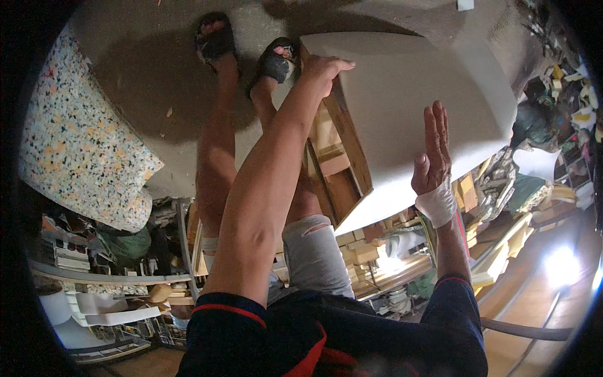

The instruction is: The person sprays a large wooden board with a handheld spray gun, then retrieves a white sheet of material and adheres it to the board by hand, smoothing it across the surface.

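A pale, smooth foam-like sheet covers a wooden frame, whose open side shows bare timber and inner blocks. At the frame's upper left edge lies my left hand, its fingers stretched over the sheet and its thumb down along the side. My right hand is over the sheet's right part, open, with fingers straight and together and the thumb apart. Whether its palm touches the surface, I cannot tell. White wrapping goes round my right wrist.
A speckled, multicoloured foam slab leans at the left. My sandalled feet stand on the concrete floor beside the frame. Foam offcuts and scraps pile up at the right. A bright lamp shines at lower right.
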A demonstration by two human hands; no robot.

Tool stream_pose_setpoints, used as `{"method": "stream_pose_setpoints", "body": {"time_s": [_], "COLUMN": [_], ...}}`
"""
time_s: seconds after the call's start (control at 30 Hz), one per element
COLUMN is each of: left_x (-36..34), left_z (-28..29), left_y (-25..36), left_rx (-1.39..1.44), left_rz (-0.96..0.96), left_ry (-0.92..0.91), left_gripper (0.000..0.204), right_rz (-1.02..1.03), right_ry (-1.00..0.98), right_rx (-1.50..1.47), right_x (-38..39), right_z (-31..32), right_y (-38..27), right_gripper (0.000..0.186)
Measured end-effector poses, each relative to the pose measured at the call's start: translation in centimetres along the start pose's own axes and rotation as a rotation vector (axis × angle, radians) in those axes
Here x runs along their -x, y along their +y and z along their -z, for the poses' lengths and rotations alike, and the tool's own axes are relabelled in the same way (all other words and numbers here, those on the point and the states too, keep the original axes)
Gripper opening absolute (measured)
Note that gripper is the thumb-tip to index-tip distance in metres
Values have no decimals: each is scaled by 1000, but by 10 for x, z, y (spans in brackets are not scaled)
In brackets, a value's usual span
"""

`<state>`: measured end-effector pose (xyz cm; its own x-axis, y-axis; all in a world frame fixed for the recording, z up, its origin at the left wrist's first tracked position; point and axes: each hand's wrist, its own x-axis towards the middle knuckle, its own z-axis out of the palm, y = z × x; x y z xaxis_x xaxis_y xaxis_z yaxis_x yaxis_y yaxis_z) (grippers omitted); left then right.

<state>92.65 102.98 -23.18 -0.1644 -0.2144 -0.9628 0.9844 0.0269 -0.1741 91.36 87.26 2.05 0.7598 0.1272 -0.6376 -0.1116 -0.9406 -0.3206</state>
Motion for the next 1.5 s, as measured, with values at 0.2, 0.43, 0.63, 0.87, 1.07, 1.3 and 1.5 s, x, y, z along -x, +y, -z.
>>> {"method": "stream_pose_setpoints", "body": {"time_s": [0.2,0.43,0.63,0.87,1.07,1.3,1.5], "left_x": [-8,-24,-71,-81,-92,-104,-84], "left_z": [8,13,20,22,15,16,18], "left_y": [18,-4,-45,-56,-64,-76,-66], "left_rx": [305,62,30,-41,-160,-271,-322], "left_rz": [-382,-570,-612,-488,-529,-567,-512], "left_ry": [-303,-61,-158,-164,-59,50,32], "left_gripper": [25,34,36,35,32,37,35], "right_rz": [-7,96,113,79,90,142,110], "right_ry": [-248,-525,-654,-726,-763,-755,-706], "right_rx": [131,290,309,285,360,321,313], "right_x": [-21,-35,-36,-36,-37,-49,-50], "right_z": [-4,-35,-47,-44,-49,-65,-78], "right_y": [-9,-10,-10,-10,-9,-8,-12], "right_gripper": [86,94,94,94,90,93,102]}}
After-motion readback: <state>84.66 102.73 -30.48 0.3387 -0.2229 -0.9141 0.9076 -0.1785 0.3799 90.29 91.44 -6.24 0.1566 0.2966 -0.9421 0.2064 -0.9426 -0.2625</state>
